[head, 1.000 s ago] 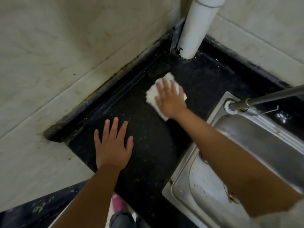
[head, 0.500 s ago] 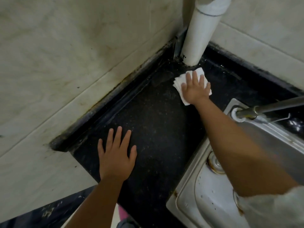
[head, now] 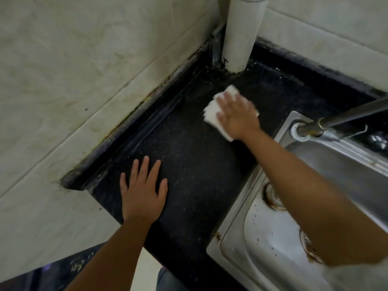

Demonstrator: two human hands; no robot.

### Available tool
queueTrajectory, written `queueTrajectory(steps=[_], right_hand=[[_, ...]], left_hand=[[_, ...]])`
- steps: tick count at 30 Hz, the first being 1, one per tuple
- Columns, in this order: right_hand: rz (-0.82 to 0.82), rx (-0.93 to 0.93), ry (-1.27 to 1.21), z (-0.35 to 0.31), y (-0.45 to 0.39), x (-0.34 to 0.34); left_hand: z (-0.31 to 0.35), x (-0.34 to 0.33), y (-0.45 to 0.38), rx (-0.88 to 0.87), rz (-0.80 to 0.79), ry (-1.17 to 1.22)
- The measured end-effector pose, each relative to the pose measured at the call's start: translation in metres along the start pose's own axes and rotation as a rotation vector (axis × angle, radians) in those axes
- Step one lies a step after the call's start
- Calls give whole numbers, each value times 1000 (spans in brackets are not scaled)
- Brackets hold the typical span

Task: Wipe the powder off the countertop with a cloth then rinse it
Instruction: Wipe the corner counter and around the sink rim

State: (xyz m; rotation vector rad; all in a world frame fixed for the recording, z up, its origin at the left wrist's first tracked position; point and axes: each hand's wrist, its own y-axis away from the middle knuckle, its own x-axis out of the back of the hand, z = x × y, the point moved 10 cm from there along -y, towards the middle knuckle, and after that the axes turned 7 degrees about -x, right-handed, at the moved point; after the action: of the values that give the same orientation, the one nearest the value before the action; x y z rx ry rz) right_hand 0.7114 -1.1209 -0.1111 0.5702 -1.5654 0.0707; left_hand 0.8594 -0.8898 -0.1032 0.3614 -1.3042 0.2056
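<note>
Our right hand [head: 237, 117] slid cloth [head: 212, 111] back from pipe [head: 241, 34], flat-pressing | left hand [head: 142, 192] flat on desk [head: 199, 175] | wiping ongoing; rinse left

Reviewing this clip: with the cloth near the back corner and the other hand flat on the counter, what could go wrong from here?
1. The right hand presses the cloth with flat fingers; grime along the wall seam by the white pipe may be missed.
2. The left hand rests on the dark countertop, so powder under it could stay unwiped.
3. A sweep toward the sink might catch the faucet.
</note>
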Motion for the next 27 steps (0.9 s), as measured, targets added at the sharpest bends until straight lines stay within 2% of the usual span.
queueTrajectory(steps=[5, 9, 12, 15, 17, 19, 23, 27], right_hand=[[13, -405, -178, 110, -33, 23], [8, -611, -258, 133, -23, 25], [-2, -601, -214, 110, -11, 22], [-32, -391, -158, 55, -4, 8], [-37, -239, -125, 26, -3, 4], [-32, -206, -141, 29, -12, 9], [-25, -365, -194, 74, -24, 20], [-25, -675, -182, 130, -15, 21]], left_hand=[[-1, -4, 0, -14, 26, 11], [5, -4, -2, -37, 10, 0], [6, -1, -2, -37, -29, 4], [8, 3, -8, -34, -79, -39], [21, 9, -15, -119, -53, -74], [42, 13, -25, -246, -18, -138], [84, 13, -47, -393, 5, -202], [109, -2, -67, -478, -49, -198]])
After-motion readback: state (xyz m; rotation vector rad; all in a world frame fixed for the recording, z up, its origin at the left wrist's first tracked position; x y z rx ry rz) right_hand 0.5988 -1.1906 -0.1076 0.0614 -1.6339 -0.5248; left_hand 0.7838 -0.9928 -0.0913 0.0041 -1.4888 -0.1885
